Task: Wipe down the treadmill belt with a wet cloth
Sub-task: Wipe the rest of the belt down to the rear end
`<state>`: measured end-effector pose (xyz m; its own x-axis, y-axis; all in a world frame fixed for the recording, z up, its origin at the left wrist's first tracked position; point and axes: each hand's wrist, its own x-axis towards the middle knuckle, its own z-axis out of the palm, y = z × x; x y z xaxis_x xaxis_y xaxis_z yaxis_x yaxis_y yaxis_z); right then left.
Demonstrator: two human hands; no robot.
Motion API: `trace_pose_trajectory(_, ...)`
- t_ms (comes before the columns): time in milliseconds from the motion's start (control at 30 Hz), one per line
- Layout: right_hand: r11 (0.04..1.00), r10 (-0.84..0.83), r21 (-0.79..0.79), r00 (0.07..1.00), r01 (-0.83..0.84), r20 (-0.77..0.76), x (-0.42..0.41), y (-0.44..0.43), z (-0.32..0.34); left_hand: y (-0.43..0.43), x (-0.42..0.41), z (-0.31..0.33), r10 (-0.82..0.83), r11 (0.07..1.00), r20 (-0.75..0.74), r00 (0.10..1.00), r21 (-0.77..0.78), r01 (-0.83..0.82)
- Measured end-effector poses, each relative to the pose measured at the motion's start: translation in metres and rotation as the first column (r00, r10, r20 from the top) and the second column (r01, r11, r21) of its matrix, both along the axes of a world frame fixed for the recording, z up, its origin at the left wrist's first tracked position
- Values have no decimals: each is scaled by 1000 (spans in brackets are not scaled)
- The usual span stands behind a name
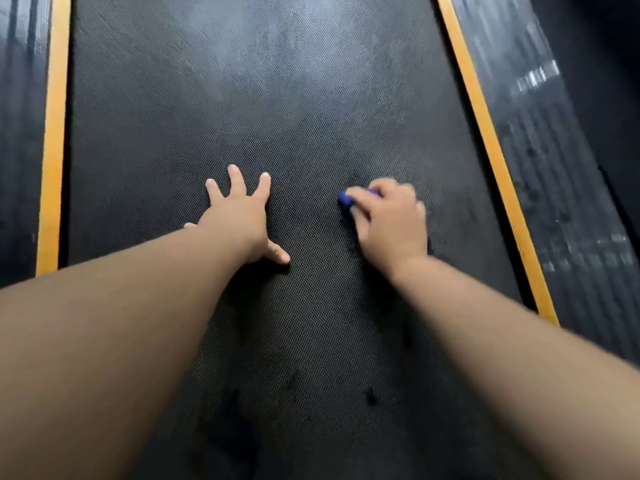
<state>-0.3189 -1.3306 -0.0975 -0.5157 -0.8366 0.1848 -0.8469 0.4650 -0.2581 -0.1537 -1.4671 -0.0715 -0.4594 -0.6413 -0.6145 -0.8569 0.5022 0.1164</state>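
Head camera looks straight down two bare forearms that reach forward over the black, finely textured treadmill belt (311, 98), which fills the middle of the picture. Both arms are stretched out nearly straight, entering from the lower corners and converging toward the belt's centre.

The left hand (239, 216) lies palm down on the belt, fingers straight and fanned wide, the thumb pointing toward the right hand. It holds nothing and presses flat on the surface.

The right hand (391, 223) is just beside it, a little apart, also low on the belt. Its fingers are curled round a small bunched blue cloth (346, 199), of which only a rounded end shows past the fingertips at the hand's left edge; the rest is hidden beneath the palm. This hand and the cloth are motion-blurred, so the exact finger positions cannot be made out. The cloth sits on the belt right of the centre line.

Darker blotches (228, 410) mark the belt near the bottom, between the forearms. A yellow stripe (52, 150) borders the belt on the left and another yellow stripe (491, 140) on the right, each with a dark ribbed side rail (554, 161) beyond it.
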Motion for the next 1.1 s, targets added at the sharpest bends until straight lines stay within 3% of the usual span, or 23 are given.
trace_pose_trajectory(133,979,-180,109,982,173,54,-36,-43,4,0,1,-2,-18,999,0,1000,-26,18)
trace_pose_trajectory(300,997,62,32,997,-64,41,12,38,0,1,1,1,5,1000,5,1000,2,-5)
trace_pose_trajectory(400,988,153,12,988,-154,11,-1,34,-2,1,-1,6,-2,1000,25,1000,-1,2)
trace_pose_trajectory(600,991,-127,47,988,124,89,-29,-36,0,3,-9,18,-17,1000,122,992,-8,18)
trace_pose_trajectory(700,997,-66,-25,995,68,72,0,-2,-5,6,-16,18,-7,994,53,999,-111,12)
trace_pose_trajectory(767,997,37,-74,998,-33,48,14,27,-9,14,-27,13,-123,970,-30,992,-216,114)
trace_pose_trajectory(867,987,136,-77,990,-137,-28,-9,17,-8,28,-50,5,-133,985,-29,991,-113,129)
trace_pose_trajectory(1033,993,-105,62,995,105,-3,-58,-58,-2,30,-73,12,-39,999,20,999,-9,39)
trace_pose_trajectory(1100,994,-108,27,994,108,29,-46,-49,-4,31,-78,15,-28,999,38,999,17,27)
